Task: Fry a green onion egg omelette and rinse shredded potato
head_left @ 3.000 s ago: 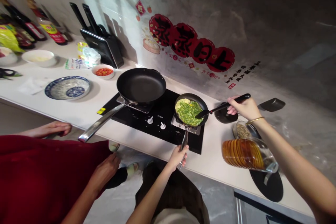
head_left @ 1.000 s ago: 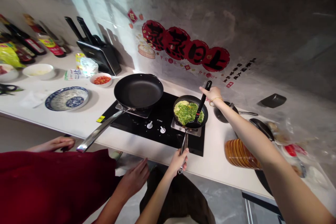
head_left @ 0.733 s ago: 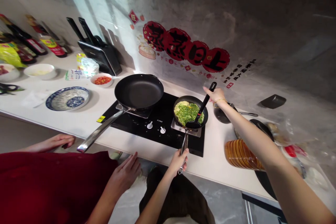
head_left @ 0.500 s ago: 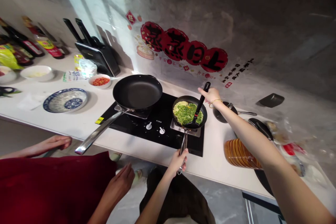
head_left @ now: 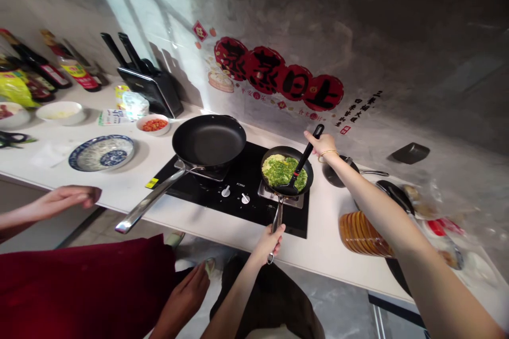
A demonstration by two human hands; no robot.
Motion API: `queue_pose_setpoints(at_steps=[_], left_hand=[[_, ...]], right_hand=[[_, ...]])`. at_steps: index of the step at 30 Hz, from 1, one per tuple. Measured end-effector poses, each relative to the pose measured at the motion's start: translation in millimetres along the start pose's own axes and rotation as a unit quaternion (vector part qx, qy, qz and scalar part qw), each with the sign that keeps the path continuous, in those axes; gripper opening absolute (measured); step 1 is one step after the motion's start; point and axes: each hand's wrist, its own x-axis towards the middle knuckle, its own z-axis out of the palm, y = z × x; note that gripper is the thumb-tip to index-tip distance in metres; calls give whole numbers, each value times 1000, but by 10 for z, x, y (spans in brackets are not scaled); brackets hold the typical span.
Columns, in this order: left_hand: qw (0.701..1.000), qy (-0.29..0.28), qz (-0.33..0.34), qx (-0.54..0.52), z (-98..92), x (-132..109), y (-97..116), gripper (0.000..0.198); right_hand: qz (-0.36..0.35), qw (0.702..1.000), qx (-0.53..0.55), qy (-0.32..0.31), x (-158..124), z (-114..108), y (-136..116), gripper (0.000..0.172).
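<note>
Grey wall with red lettering rises beyond both hands, and white counter runs beneath the cookware. Fingers curled round the steel handle, the left hand grips the small pan near the handle's end. That pan sits just beyond this grip, on the hob's right burner, with green-flecked egg spread inside it.

Closed around the black spatula, the right hand is just past the pan's right side, a bracelet at its wrist. Spatula slants down from this grip to the egg's near edge; whether the blade is under the egg, I cannot tell.

Left of both grips stands the big pan, its handle slanting toward the counter's front edge. Farther left are red peppers in a white bowl and a blue-patterned bowl. Right of the left hand's grip lies an oil bottle. A co-worker in red is left of that grip, one hand near the person's left forearm.
</note>
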Motion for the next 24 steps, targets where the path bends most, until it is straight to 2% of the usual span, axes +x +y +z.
queue_pose_setpoints(at_steps=[2,4,6,7,9,12,14,17,20,24], left_hand=[[999,-34,-39,-1,525,187,10,42],[996,-67,-56,0,1032,440,3,35],[993,-96,-74,-3,1369,665,-25,40],[990,-112,-80,-5,1454,746,-43,44],[987,-136,-87,-5,1488,835,-78,49],[986,-143,-81,10,1403,843,-104,52],[986,-143,-81,12,1371,823,-104,53],[986,-142,-86,6,1388,805,-92,53],[987,-139,-84,2,1413,800,-76,54],[987,-137,-79,0,1407,795,-68,54]], right_hand=[[-2,1000,5,-1,-70,-5,31,61],[-6,999,33,-1,-148,26,28,59],[-9,998,68,2,-205,84,-1,57],[-7,996,83,6,-217,119,-21,57],[1,995,100,25,-199,191,-59,57],[23,992,97,73,-105,256,-96,59],[22,993,86,80,-61,234,-115,59],[7,998,64,-5,-145,112,-160,55],[-36,994,46,-89,-435,-18,-205,45],[-90,991,35,-98,-799,-85,-157,31]])
